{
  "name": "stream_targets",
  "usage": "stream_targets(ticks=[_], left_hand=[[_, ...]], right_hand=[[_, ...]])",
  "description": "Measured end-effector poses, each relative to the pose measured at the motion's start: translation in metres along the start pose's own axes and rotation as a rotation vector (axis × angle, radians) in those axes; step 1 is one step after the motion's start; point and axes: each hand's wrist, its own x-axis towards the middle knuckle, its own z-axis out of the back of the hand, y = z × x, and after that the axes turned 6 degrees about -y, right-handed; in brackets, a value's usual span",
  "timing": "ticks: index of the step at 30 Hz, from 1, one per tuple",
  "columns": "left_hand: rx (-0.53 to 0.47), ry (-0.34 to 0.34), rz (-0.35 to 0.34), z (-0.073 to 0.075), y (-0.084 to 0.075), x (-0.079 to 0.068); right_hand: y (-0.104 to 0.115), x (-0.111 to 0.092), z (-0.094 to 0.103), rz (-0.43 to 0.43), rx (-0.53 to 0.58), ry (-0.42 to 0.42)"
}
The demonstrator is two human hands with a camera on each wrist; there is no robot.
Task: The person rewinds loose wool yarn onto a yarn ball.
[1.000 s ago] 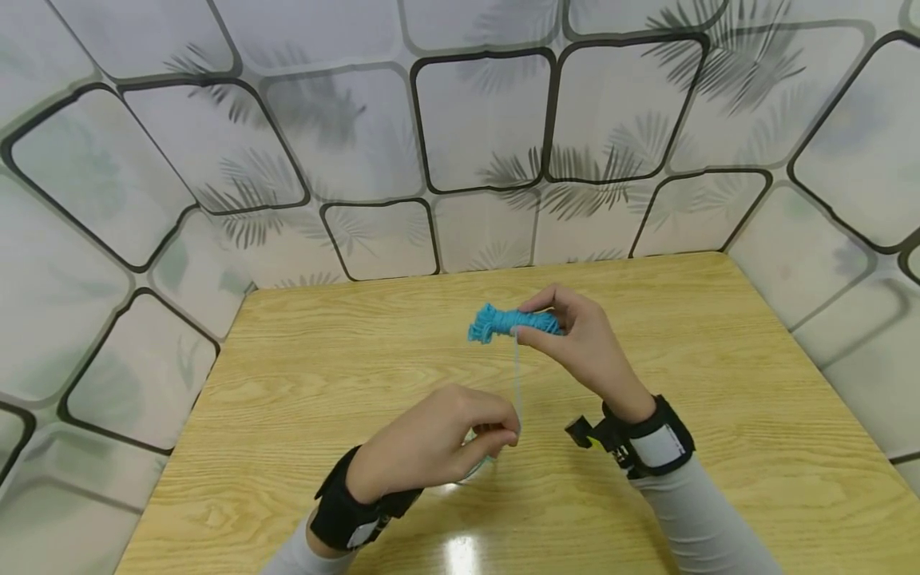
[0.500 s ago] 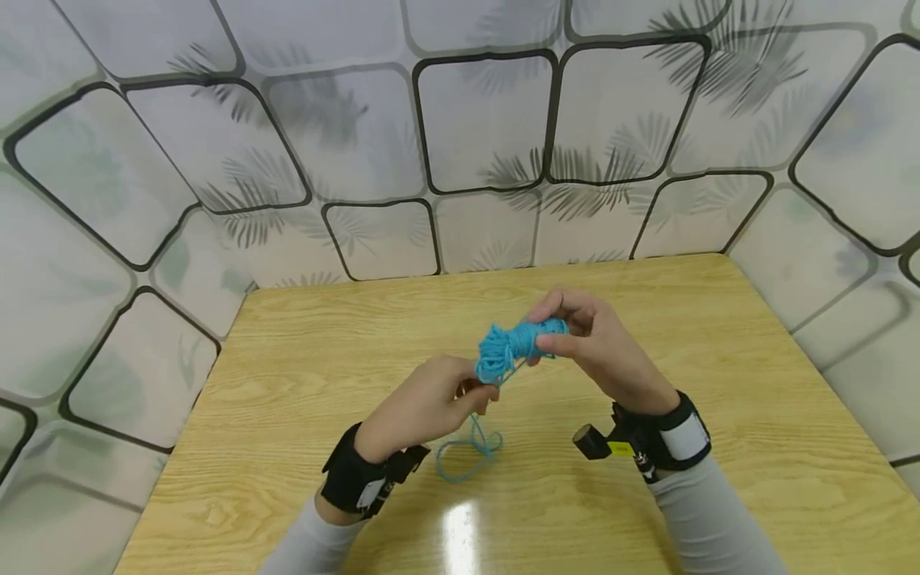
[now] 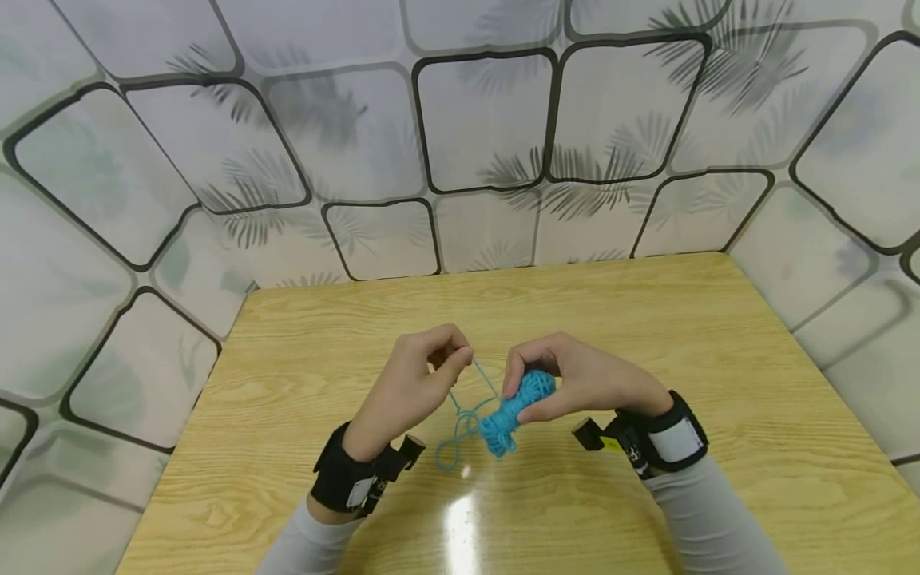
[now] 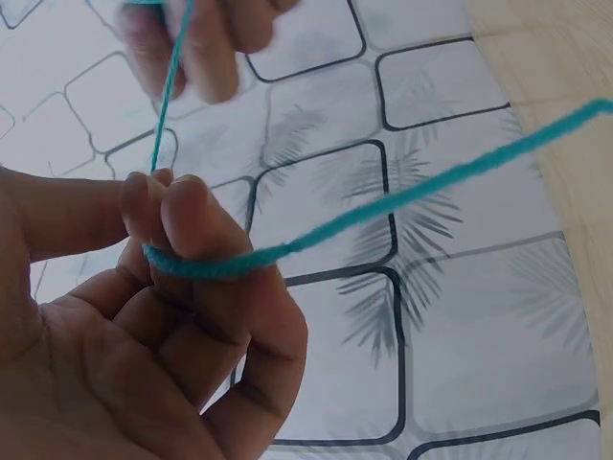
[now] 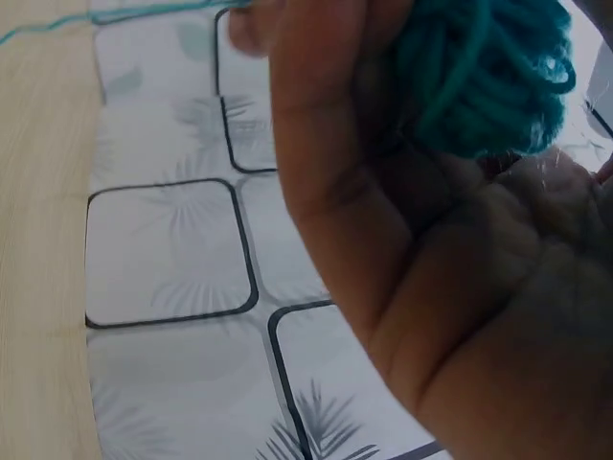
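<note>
My right hand [image 3: 575, 375] grips a small blue skein of yarn [image 3: 509, 417], its middle wrapped tight and its looped ends bulging out. In the right wrist view one end of the skein [image 5: 488, 77] shows above the palm. My left hand [image 3: 417, 371] pinches a strand of the yarn between thumb and fingertips, up and to the left of the skein. From that pinch the strand [image 3: 485, 378] runs straight to the skein. The left wrist view shows the strand [image 4: 383, 206] passing across the fingers and trailing off. A loose loop of yarn [image 3: 447, 457] hangs left of the skein, over the table.
The wooden table [image 3: 323, 335] lies under both hands. Behind it and at both sides stand panels of patterned cloth [image 3: 481, 120] with dark outlines and leaf prints. Each wrist wears a black strap [image 3: 676, 435] with a small camera.
The skein has come down and nearer, turning from level to tilted, in my right hand. My left hand has moved up and left, drawing the strand out from the skein.
</note>
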Motion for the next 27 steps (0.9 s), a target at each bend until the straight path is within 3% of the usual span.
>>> stream_targets(ticks=[8,15,20,27], left_hand=[[-0.067,0.04,-0.108,-0.01,-0.016,-0.006],[-0.026,0.097,-0.17,-0.025,-0.02,-0.009],[0.023,0.156,-0.186,-0.034,-0.019,-0.01],[0.061,0.22,-0.186,-0.037,-0.013,-0.008]], right_hand=[[-0.003,0.007,-0.008,-0.089,-0.274,-0.21],[0.0,0.01,-0.008,-0.067,-0.336,-0.501],[0.002,0.009,-0.005,-0.027,-0.186,-0.625],[0.002,0.005,0.0,0.028,0.101,-0.629]])
